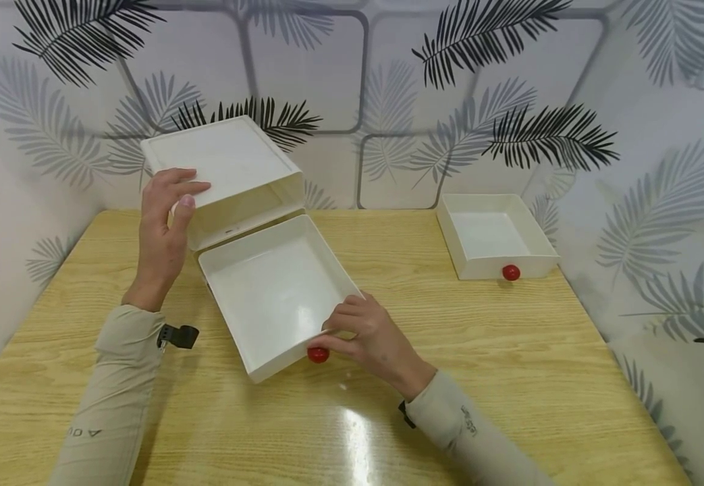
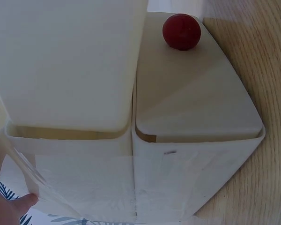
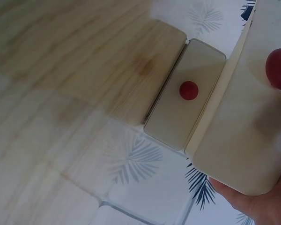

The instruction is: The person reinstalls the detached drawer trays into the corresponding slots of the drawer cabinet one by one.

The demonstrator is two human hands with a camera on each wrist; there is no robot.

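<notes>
At the left of the head view stands a white drawer cabinet (image 1: 218, 155) with an exposed opening under its top. My left hand (image 1: 163, 223) rests on its upper left edge, fingers laid over the top and thumb by the front edge. A white drawer (image 1: 273, 290) sticks out below that opening, with nothing inside. My right hand (image 1: 370, 331) pinches its front wall near the right corner, thumb beside the red knob (image 1: 318, 355). In the left wrist view, a lower drawer (image 2: 192, 89) with a red knob (image 2: 181, 32) sits inside the cabinet beside the extended drawer.
A second loose white drawer (image 1: 490, 229) with a red knob (image 1: 511, 273) lies at the right back of the wooden table (image 1: 388, 263). Leaf-patterned wall covering (image 1: 400, 81) rises behind the table and along its sides.
</notes>
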